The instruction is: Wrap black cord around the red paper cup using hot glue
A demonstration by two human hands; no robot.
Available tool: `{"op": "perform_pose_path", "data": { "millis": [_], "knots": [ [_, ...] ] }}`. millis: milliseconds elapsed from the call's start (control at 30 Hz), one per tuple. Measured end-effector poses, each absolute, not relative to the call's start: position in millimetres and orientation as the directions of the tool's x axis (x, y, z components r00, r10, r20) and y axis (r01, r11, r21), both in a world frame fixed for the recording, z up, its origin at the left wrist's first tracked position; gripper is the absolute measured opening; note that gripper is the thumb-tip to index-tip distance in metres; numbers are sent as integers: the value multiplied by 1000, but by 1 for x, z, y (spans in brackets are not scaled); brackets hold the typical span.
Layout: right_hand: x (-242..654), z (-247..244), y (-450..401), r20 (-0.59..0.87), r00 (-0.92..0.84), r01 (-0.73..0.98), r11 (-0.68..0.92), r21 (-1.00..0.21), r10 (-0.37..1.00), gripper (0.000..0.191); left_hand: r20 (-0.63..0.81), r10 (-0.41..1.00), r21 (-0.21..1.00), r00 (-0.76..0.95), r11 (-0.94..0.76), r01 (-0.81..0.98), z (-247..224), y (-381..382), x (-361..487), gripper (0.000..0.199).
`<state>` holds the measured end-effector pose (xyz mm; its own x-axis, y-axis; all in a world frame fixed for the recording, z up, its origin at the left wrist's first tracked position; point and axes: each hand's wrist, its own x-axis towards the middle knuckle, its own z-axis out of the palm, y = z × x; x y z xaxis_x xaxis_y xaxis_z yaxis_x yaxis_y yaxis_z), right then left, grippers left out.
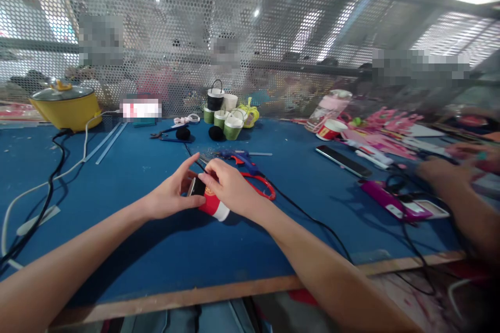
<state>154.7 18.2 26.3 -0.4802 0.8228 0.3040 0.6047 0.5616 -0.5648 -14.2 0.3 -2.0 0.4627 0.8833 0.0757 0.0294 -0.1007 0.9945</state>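
A small red, white and black cup lies tilted on its side between both hands, above the blue table near its middle. My left hand grips the cup's black end, thumb below and index finger raised. From the right, my right hand bends over the cup with its fingers pinched at the black part, where a thin dark strip sticks up. What those fingertips hold is too small to make out. Just behind my right hand lie a blue glue gun and red-handled scissors.
Green and black cups, pliers and black balls stand behind. A yellow pot with cables is left. On the right are a phone, a purple device, pink pieces and another person's hands.
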Motion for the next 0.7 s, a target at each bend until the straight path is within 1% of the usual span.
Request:
{"op": "perform_pose_path", "data": {
  "millis": [100,200,267,367,433,567,633,700],
  "knots": [
    [155,37,22,350,-480,528,584,-616,804,15,77,907,997,413,-66,-41,-3,-1,-10,97],
    [150,53,28,385,-471,484,598,-639,793,13,91,925,991,370,-47,-129,-4,0,-6,87],
    [143,63,34,399,-457,480,598,-642,795,12,93,931,987,353,-41,-153,-4,-1,-5,77],
    [125,76,44,389,-459,476,591,-651,798,13,64,909,992,412,-14,-125,-2,-2,-5,62],
    [111,83,50,380,-502,460,612,-644,777,14,57,880,995,471,-11,-100,-1,-3,-6,58],
    [86,97,62,373,-637,399,703,-588,674,13,105,836,994,538,-66,-90,0,-6,-7,64],
    [84,103,68,290,-715,409,717,-564,636,14,129,826,991,548,-89,-99,0,-7,-7,73],
    [94,106,75,194,-725,462,676,-574,661,17,164,826,986,539,-113,-125,-1,-8,-6,85]
  ]
}}
